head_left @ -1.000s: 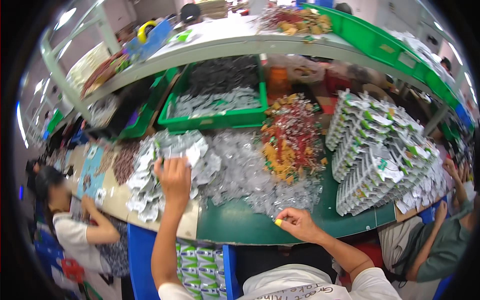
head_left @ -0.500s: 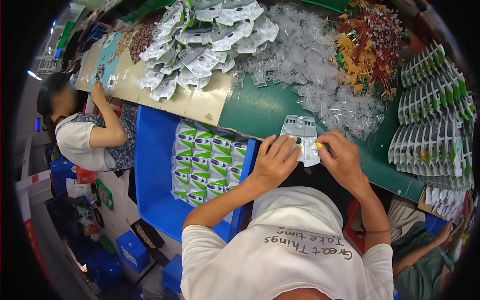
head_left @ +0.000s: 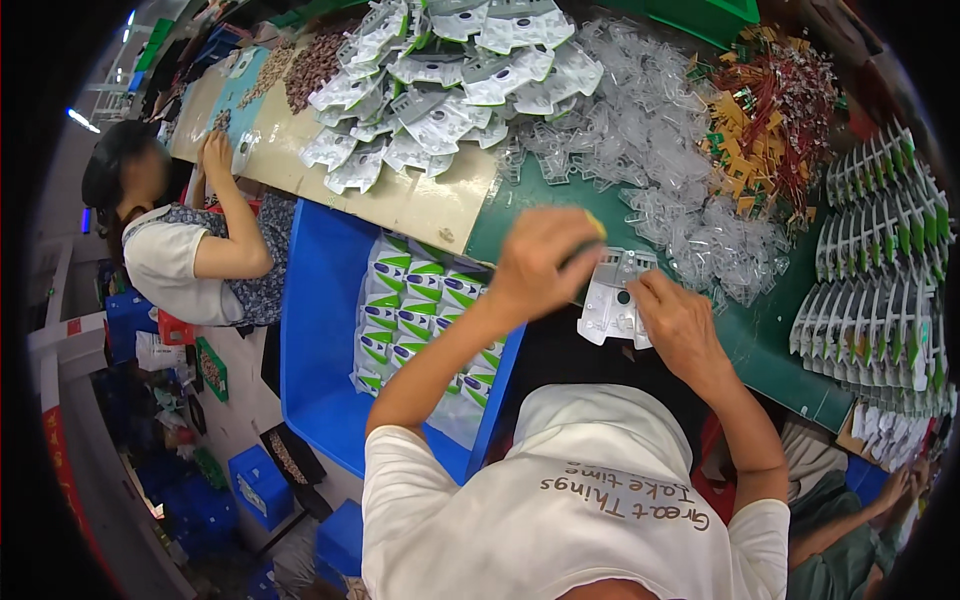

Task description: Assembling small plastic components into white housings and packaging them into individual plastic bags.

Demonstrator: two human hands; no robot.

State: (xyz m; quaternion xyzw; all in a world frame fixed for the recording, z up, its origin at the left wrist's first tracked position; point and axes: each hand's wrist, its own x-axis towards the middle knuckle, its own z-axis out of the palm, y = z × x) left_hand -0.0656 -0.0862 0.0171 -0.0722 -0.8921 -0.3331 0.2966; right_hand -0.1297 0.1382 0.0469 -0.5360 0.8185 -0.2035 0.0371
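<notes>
A flat white plastic housing (head_left: 608, 308) with slots along its far end and a round hole is held at the near edge of the green bench top. My right hand (head_left: 682, 320) pinches its right side between thumb and fingers. Just left of the housing, my left hand (head_left: 548, 258) is raised and smeared by motion, with a bit of yellow at a fingertip. Whether its fingers hold anything cannot be made out. Clear plastic pieces (head_left: 640, 110) lie heaped just beyond both hands.
White and green housings (head_left: 440, 90) are piled at the back left. Wired orange boards (head_left: 770, 130) lie at the back right. Rows of stacked housings (head_left: 870, 270) stand at the right. A blue bin (head_left: 325, 330) holds wrapped parts. One person (head_left: 180, 230) works at left, another (head_left: 840, 520) at lower right.
My left hand has come off the housing and lifted, now blurred. My right hand has closed on the housing's right side, and the housing is tilted differently. The whole view has shifted slightly.
</notes>
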